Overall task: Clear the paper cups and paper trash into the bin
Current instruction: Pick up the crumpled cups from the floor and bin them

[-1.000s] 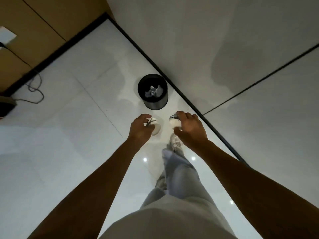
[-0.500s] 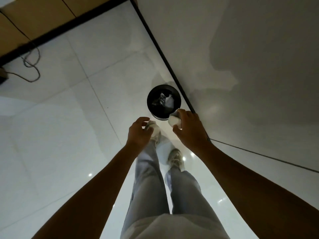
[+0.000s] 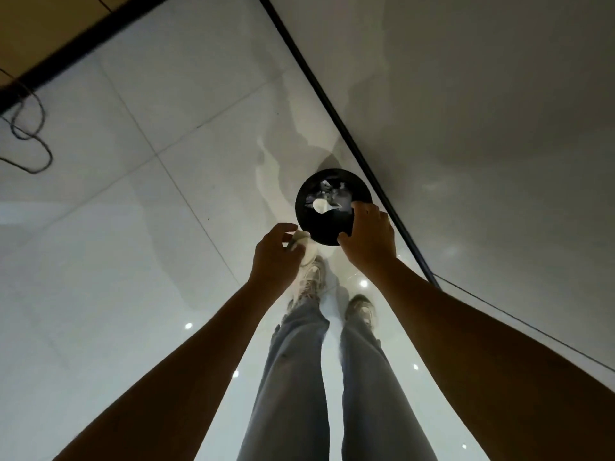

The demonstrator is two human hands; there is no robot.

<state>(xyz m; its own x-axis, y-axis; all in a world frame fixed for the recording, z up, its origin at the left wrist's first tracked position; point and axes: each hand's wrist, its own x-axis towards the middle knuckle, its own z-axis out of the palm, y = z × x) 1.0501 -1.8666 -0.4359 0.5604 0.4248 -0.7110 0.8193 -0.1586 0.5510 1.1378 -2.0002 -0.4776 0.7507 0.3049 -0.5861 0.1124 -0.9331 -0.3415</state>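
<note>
Both hands have come forward to the black bin [image 3: 311, 224], which now sits much closer below. Over its near rim, the right hand [image 3: 367, 239] hangs with fingers loosely curled and nothing visible in them; a white paper piece [image 3: 320, 205] lies among crumpled trash inside. Left of the bin, the left hand [image 3: 274, 257] grips what looks like a paper cup [image 3: 299, 240] above the pale tile floor [image 3: 133, 227].
</note>
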